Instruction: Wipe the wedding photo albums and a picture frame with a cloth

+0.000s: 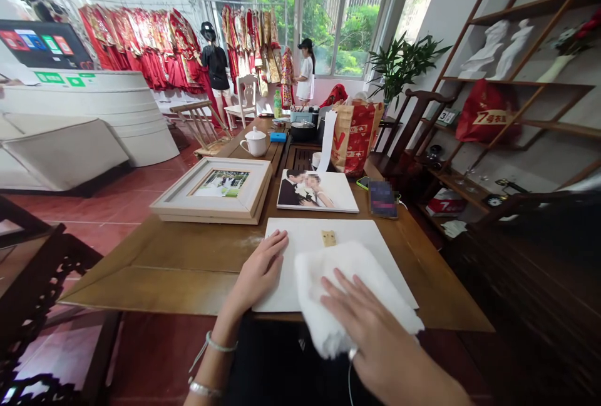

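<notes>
A white board (pixel 282 293) lies flat on the near part of the wooden table, with a small tan hanger plate (pixel 328 238) with dark holes on its upper middle. My left hand (pixel 261 262) rests along the board's left edge, fingers stretched out. A folded white cloth (pixel 314 274) covers the board's right middle and hangs over its near edge. On top of this cloth, my right hand (pixel 359 312) lies flat with its fingers spread. What is under the cloth is hidden.
Stacked picture frames (pixel 169 196) stand left of the board. Behind it lie a wedding photo panel (pixel 347 193) and a phone (pixel 382 198). Farther back are a lidded white cup (pixel 256 142) and a paper bag (pixel 357 137). Two people stand by the red garments (pixel 154 49).
</notes>
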The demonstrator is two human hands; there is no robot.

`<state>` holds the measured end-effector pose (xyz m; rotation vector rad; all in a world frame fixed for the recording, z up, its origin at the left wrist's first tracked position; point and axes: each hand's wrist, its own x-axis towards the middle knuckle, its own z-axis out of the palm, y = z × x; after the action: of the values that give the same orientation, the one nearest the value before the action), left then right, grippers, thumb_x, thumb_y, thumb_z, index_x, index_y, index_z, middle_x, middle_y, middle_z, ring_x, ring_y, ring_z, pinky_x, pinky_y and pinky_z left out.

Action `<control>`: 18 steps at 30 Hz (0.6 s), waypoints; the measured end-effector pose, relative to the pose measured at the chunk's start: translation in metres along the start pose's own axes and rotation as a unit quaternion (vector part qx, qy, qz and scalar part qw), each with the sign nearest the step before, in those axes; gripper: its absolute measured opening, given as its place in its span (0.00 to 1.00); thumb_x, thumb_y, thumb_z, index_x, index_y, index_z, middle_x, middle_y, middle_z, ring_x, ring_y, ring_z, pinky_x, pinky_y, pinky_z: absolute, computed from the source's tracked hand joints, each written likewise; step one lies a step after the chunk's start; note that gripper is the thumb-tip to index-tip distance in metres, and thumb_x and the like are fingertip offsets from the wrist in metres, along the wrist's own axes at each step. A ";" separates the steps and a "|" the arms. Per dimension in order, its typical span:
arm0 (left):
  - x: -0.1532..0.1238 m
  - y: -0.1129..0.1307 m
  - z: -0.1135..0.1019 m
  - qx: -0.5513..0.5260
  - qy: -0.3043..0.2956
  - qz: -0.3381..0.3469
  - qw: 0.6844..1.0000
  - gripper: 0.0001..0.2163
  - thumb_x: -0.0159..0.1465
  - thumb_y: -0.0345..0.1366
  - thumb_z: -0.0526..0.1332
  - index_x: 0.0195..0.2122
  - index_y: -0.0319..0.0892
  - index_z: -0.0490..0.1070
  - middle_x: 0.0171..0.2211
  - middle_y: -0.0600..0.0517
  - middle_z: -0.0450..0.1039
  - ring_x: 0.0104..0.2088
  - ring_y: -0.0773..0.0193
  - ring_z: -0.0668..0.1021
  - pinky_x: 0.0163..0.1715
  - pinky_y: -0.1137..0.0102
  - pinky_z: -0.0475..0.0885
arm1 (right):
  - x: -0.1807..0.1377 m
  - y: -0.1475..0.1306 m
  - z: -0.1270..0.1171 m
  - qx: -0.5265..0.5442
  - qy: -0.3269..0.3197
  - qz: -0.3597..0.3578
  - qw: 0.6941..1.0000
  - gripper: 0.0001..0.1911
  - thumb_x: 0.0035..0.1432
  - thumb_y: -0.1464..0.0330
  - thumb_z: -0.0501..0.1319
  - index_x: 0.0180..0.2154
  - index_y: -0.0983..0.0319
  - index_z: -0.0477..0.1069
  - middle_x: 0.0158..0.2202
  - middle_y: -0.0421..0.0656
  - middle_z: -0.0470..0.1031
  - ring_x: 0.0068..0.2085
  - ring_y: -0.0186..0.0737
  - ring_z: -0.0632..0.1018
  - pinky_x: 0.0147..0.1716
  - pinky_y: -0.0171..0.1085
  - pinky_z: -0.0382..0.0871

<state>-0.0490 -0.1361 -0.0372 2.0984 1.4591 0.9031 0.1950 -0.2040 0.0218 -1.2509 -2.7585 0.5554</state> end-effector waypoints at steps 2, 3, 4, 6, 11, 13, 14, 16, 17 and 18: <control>-0.001 0.001 -0.002 0.003 -0.011 -0.004 1.000 0.21 0.65 0.34 0.52 0.59 0.44 0.65 0.63 0.49 0.62 0.65 0.56 0.60 0.65 0.55 0.52 | 0.006 0.017 -0.009 -0.007 0.040 0.039 0.998 0.42 0.39 0.82 0.49 0.60 0.63 0.61 0.66 0.43 0.54 0.68 0.43 0.48 0.66 0.50 0.42; -0.002 0.001 -0.002 0.004 -0.015 -0.007 1.000 0.21 0.65 0.34 0.52 0.60 0.44 0.64 0.63 0.50 0.61 0.65 0.56 0.60 0.65 0.55 0.52 | 0.013 0.026 -0.014 -0.007 0.053 0.048 0.997 0.41 0.40 0.81 0.50 0.60 0.63 0.61 0.66 0.43 0.55 0.67 0.43 0.49 0.65 0.50 0.43; -0.002 0.001 -0.003 0.006 -0.016 -0.008 1.000 0.21 0.65 0.34 0.52 0.60 0.45 0.64 0.63 0.50 0.61 0.65 0.56 0.60 0.65 0.55 0.52 | 0.022 0.033 -0.017 -0.004 0.062 0.052 0.997 0.39 0.43 0.80 0.50 0.60 0.63 0.61 0.65 0.43 0.56 0.67 0.44 0.51 0.65 0.50 0.43; -0.002 0.001 -0.003 0.010 -0.013 -0.004 1.000 0.20 0.66 0.34 0.51 0.60 0.45 0.64 0.63 0.50 0.61 0.65 0.57 0.60 0.65 0.55 0.52 | 0.044 0.044 -0.024 0.005 0.078 0.054 0.995 0.32 0.51 0.75 0.53 0.59 0.63 0.62 0.64 0.46 0.59 0.65 0.48 0.55 0.64 0.52 0.46; -0.001 0.000 0.000 0.032 -0.013 -0.005 0.999 0.20 0.66 0.34 0.50 0.60 0.42 0.64 0.63 0.47 0.61 0.65 0.55 0.61 0.64 0.55 0.54 | 0.108 0.038 -0.039 0.026 0.101 0.018 0.994 0.22 0.62 0.61 0.54 0.54 0.64 0.69 0.58 0.51 0.69 0.60 0.54 0.64 0.57 0.50 0.56; -0.001 0.002 0.000 0.038 -0.010 -0.012 0.999 0.20 0.66 0.34 0.50 0.59 0.42 0.65 0.63 0.47 0.62 0.64 0.53 0.62 0.63 0.55 0.56 | 0.131 0.029 -0.042 0.037 0.091 -0.007 0.995 0.19 0.64 0.61 0.53 0.50 0.63 0.72 0.53 0.50 0.73 0.55 0.51 0.70 0.53 0.45 0.61; 0.000 0.003 -0.001 0.040 -0.009 -0.010 0.999 0.20 0.66 0.34 0.51 0.58 0.42 0.66 0.62 0.47 0.63 0.63 0.53 0.63 0.63 0.55 0.57 | 0.141 0.023 -0.043 0.043 0.085 -0.017 0.995 0.18 0.64 0.61 0.53 0.48 0.63 0.73 0.50 0.49 0.75 0.52 0.49 0.72 0.51 0.43 0.63; 0.000 0.005 -0.002 0.042 -0.009 -0.001 0.999 0.20 0.65 0.34 0.50 0.57 0.42 0.67 0.60 0.46 0.65 0.62 0.52 0.65 0.62 0.56 0.59 | 0.155 0.014 -0.044 0.052 0.073 -0.032 0.995 0.15 0.63 0.63 0.54 0.45 0.63 0.74 0.46 0.48 0.77 0.49 0.47 0.75 0.48 0.40 0.64; 0.001 0.006 -0.002 0.043 -0.009 0.005 0.999 0.19 0.65 0.33 0.50 0.57 0.42 0.68 0.59 0.46 0.66 0.61 0.52 0.66 0.61 0.56 0.60 | 0.159 0.010 -0.043 0.055 0.069 -0.036 0.995 0.15 0.62 0.64 0.55 0.44 0.63 0.74 0.46 0.48 0.77 0.48 0.47 0.75 0.48 0.40 0.64; 0.001 0.007 -0.003 0.043 -0.008 0.009 0.999 0.19 0.65 0.33 0.50 0.57 0.42 0.68 0.58 0.45 0.67 0.61 0.52 0.66 0.61 0.56 0.61 | 0.161 0.008 -0.042 0.057 0.068 -0.036 0.995 0.14 0.61 0.65 0.55 0.45 0.63 0.74 0.47 0.49 0.77 0.49 0.47 0.74 0.49 0.41 0.64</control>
<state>-0.0465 -0.1379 -0.0306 2.1794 1.4985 0.8417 0.1015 -0.0672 0.0439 -1.1178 -2.6088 0.5895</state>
